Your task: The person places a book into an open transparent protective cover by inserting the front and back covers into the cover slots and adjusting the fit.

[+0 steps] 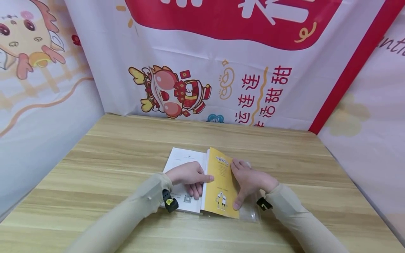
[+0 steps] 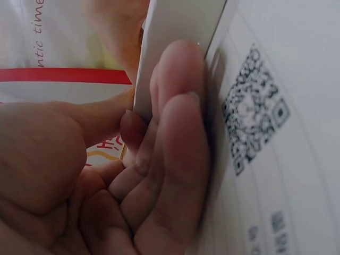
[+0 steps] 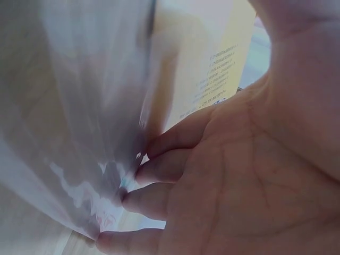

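Observation:
A book lies open on the table, its white page (image 1: pixel 186 157) with a QR code on the left and a yellow cover (image 1: pixel 223 186) with printed text and small figures on the right. My left hand (image 1: pixel 190 175) pinches the yellow cover's left edge, thumb on top and fingers curled below, close against the white page (image 2: pixel 281 159). My right hand (image 1: pixel 251 181) spreads over the cover's right edge, thumb near its lower corner. In the right wrist view, the fairly straight fingertips of the right hand (image 3: pixel 228 170) touch a clear plastic sleeve (image 3: pixel 85 133).
The plastic sleeve sticks out past the cover's lower right. Under everything is a wood-grain table (image 1: pixel 110 168). A printed cloth (image 1: pixel 190 45) with cartoon figures and red lettering hangs behind it, and more cloth hangs at both sides.

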The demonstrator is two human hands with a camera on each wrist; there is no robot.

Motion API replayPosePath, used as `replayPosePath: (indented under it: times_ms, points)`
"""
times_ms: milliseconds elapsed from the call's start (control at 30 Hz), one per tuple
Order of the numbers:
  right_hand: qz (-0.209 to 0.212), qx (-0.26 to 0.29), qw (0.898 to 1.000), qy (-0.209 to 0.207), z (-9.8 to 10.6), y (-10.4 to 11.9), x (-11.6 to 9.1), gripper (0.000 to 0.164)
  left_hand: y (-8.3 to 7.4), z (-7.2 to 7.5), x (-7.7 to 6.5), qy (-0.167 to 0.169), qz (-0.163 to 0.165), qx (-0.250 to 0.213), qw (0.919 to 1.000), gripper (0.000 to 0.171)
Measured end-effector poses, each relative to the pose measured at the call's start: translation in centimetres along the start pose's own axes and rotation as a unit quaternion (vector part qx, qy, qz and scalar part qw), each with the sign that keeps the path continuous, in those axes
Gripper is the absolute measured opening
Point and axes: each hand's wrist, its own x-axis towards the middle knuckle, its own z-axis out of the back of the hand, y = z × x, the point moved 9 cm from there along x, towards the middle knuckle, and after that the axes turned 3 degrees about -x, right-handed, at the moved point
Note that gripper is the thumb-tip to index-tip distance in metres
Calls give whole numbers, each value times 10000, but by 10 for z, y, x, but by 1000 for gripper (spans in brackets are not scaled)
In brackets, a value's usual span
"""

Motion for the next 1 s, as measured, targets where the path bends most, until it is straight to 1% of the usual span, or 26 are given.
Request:
replayPosePath:
  times_ms: [367,567,733,1000]
  points:
    - [58,18,10000,-22,0,0,-1,150,-2,-4,0,-124,42,-52,9999,42]
    - [40,-17,10000,-17,0,0,0,150,-3,-4,-1,-247,151,91,9995,40]
    - [18,-47,10000,-44,1,-1,0,150,-4,-3,-1,-306,163,129,9993,40]
    - [139,31,9999,-50,1,0,-2,150,-2,-5,1,-174,72,152,9997,46]
